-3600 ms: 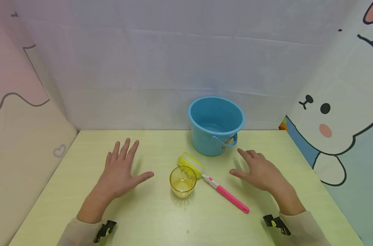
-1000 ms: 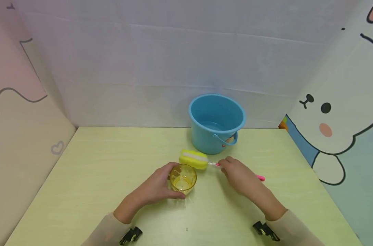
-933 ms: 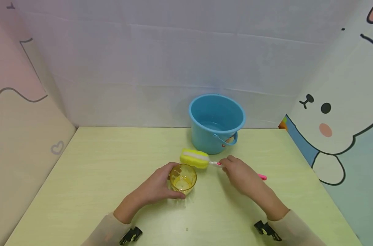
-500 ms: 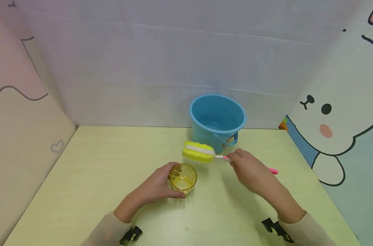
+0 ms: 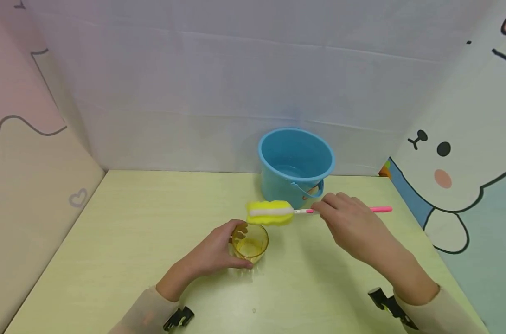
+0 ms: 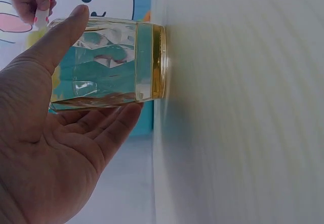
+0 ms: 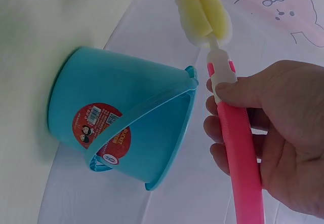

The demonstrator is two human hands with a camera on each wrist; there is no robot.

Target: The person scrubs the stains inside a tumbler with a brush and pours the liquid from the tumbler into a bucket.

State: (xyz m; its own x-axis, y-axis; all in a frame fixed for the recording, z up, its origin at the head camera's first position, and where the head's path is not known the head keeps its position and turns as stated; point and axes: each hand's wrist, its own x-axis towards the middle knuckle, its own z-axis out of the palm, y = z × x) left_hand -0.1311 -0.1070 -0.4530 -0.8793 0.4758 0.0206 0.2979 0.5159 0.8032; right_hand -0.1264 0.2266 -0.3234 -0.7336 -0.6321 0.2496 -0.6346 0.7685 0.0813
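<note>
The left hand [image 5: 213, 253] is wrapped around the cup [image 5: 253, 249] near the middle of the head frame, a little below centre. Its thumb lies along the near side and its fingers reach around the left and far side. The cup is clear yellow, with its mouth facing up. In the left wrist view, its base is next to the table [image 5: 123, 241], though it is hard to tell whether it sits quite flat.

The right hand [image 5: 355, 225], right of centre, pinches the brush [image 5: 270, 212], holding it above the table with the pink grip [image 7: 240, 158] poking out to the right. In the right wrist view, the thumb presses on the white neck [image 7: 221, 69] and the fingers curl around behind. The yellow sponge [image 7: 202, 13] points left in the head frame, just above the cup's rim in the picture and outside its mouth. The two hands are apart.

The bucket [image 5: 273, 185], blue, stands upright just above and right of centre, behind the sponge. Its handle [image 7: 142, 111] hangs down across a round red label [image 7: 93, 115].

Black clips show by both cuffs, at the bottom of the frame. A pale sheet [image 5: 194, 83] fills the top, and a cartoon animal [image 5: 478, 120] covers the right edge.
</note>
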